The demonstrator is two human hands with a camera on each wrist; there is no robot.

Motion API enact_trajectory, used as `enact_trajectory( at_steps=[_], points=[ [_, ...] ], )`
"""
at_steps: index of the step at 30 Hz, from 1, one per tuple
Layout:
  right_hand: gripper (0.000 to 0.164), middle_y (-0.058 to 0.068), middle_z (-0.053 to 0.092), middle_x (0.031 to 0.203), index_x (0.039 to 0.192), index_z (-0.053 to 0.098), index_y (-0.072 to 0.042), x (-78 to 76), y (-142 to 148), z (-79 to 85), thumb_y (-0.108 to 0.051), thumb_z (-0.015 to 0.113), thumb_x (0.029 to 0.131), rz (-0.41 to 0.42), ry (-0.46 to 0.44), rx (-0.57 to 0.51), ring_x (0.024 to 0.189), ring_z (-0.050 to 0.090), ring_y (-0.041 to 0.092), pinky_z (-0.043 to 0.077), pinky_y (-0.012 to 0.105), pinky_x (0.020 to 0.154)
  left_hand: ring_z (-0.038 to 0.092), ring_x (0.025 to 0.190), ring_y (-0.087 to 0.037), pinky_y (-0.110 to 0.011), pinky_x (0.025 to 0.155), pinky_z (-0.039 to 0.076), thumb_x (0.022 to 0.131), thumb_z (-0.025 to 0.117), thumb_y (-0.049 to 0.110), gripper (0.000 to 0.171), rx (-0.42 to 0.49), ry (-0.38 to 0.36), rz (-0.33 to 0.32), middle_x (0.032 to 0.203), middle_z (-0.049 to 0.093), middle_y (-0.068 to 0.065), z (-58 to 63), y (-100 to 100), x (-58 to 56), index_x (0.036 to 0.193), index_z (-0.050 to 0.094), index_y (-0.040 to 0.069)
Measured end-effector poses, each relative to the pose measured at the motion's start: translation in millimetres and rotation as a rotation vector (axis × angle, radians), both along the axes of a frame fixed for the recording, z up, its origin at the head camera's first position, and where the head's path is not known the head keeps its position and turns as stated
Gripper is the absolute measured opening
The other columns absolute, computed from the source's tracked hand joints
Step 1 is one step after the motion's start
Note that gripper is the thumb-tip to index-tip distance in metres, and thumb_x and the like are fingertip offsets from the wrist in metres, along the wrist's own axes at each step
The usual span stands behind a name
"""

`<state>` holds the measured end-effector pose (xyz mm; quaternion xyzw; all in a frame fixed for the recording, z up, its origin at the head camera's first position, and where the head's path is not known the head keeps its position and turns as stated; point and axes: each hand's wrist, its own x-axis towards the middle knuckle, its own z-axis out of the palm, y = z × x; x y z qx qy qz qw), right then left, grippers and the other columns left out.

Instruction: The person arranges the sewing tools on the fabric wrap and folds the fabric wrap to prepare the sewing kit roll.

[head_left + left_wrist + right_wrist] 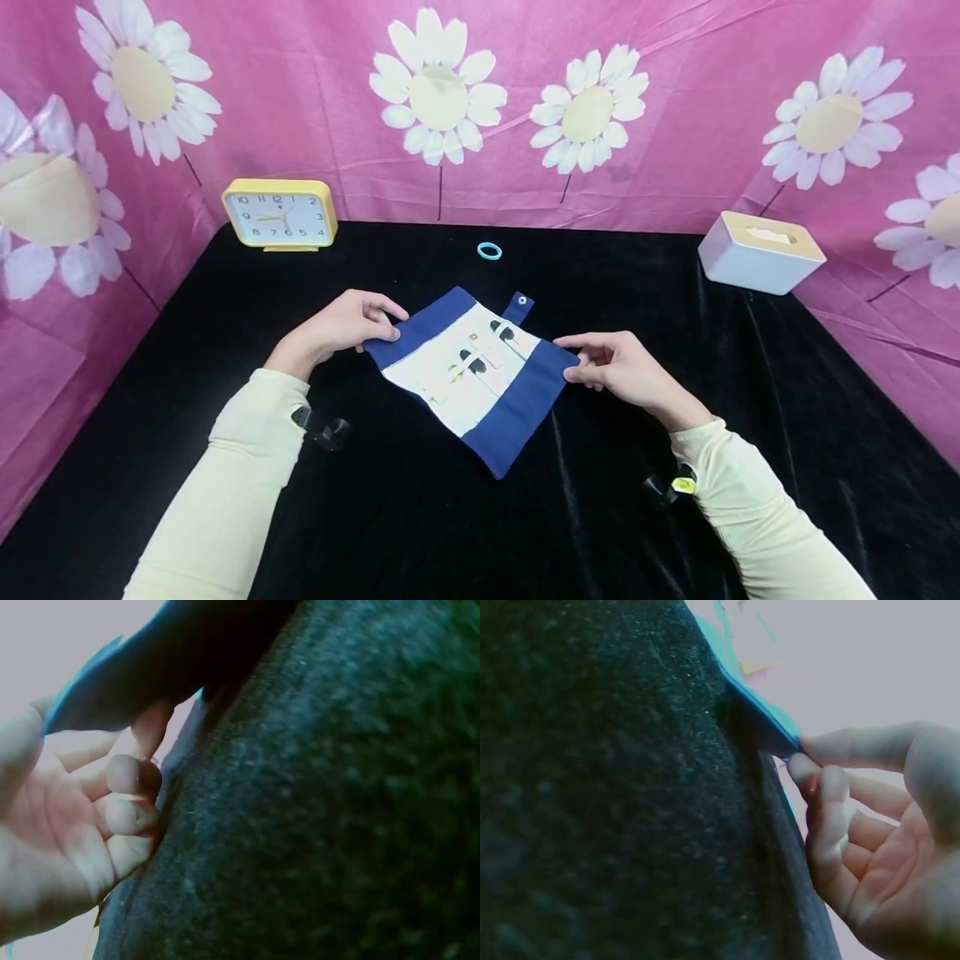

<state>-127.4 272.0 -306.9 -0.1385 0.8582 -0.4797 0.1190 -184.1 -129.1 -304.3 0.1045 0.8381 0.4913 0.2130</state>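
An unfolded fabric case (453, 367), blue at both ends and cream in the middle, is spread between my hands. Small dark-handled items (472, 362) sit in its cream section; their kind is too small to tell. A blue strap with a metal snap (522, 300) sticks out at its far side. My left hand (348, 321) pinches the left corner between thumb and index finger, as the left wrist view also shows, its other fingers curled. At the opposite corner, my right hand (615, 367) pinches the blue edge (769, 724) with thumb and fingertip. Part of the case appears raised off the cloth.
Black cloth (420, 525) covers the table. Beyond the case lies a turquoise ring (490, 251). A yellow-framed clock (281, 214) stands at the back left, a tissue box (761, 252) at the back right. Pink flowered fabric (510, 192) hangs behind.
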Motion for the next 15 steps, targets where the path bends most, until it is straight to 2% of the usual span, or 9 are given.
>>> enact_trajectory(
  at_steps=[4,7,15],
  points=[
    [0.037,-0.004,0.06,0.069,0.121,0.07,0.001,-4.8,0,3.6,-0.002,0.076,0.084,-0.042,0.096,0.014,0.056,0.052,0.007,0.046,0.025,0.052,0.053,0.058,-0.01,-0.025,0.054,0.04,0.085,0.073,0.008,0.04,0.037,-0.045,-0.039,0.069,0.066,0.008,4.0,1,2.9,0.121,0.061,-0.005],
    [0.033,-0.004,0.062,0.068,0.118,0.072,0.0,-11.9,0,5.9,-0.002,0.076,0.085,-0.08,0.15,0.029,0.056,0.053,0.007,0.046,0.025,0.051,0.049,0.055,-0.011,-0.024,0.054,0.039,0.084,0.076,0.007,0.042,0.024,-0.069,-0.074,0.066,0.064,0.008,8.5,3,5.2,0.119,0.06,-0.006],
    [0.031,0.008,0.068,0.075,0.117,0.073,0.001,-35.9,-2,7.9,-0.001,0.074,0.086,-0.14,0.196,0.068,0.058,0.054,0.006,0.047,0.023,0.052,0.053,0.051,-0.012,-0.024,0.052,0.04,0.079,0.08,0.005,0.035,-0.012,-0.115,-0.165,0.061,0.064,0.003,20.7,13,12.3,0.108,0.062,-0.004]
  ],
)
